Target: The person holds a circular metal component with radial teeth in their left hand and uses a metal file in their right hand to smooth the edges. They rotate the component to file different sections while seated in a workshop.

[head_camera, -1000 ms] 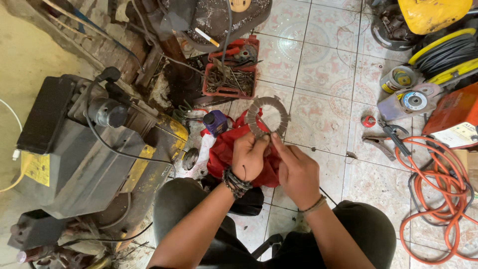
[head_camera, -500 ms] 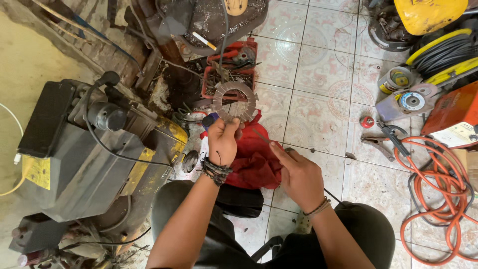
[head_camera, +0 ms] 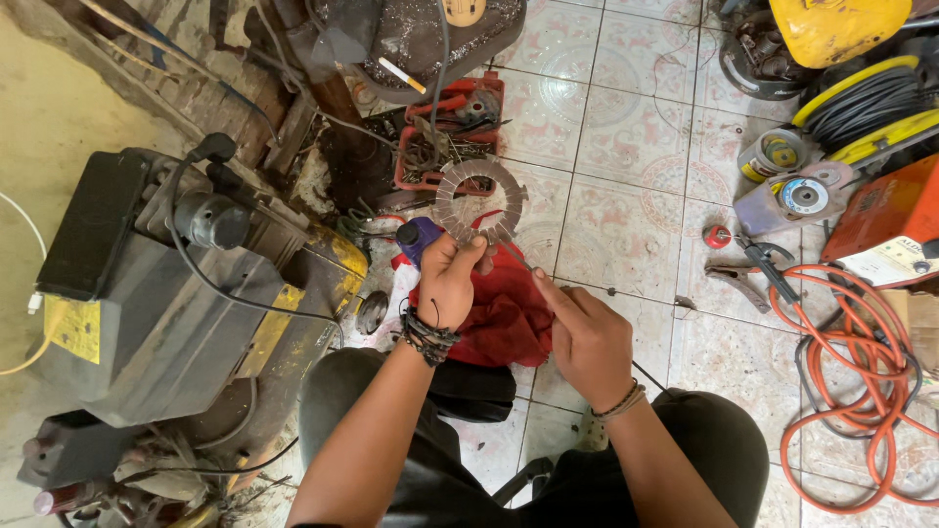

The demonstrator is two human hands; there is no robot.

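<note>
Left grip (head_camera: 452, 279) pinching toothed metal ring (head_camera: 479, 199) by its lower rim, raised clear for inspection; right grip (head_camera: 585, 332) curled shut beside, above red rag (head_camera: 509, 313).

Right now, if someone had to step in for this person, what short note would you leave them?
Left hand: grips the toothed metal ring by its lower edge, holding it up above the red cloth.
Right hand: pinches a thin rod whose tip points at the ring's lower edge.
Nearby: red tray of small parts beyond the ring, grey machine to the left, orange cable and pliers on the tiled floor to the right.
Done: ring is off the floor and in hand.
Left: can't tell how far the work on the ring has got.
</note>
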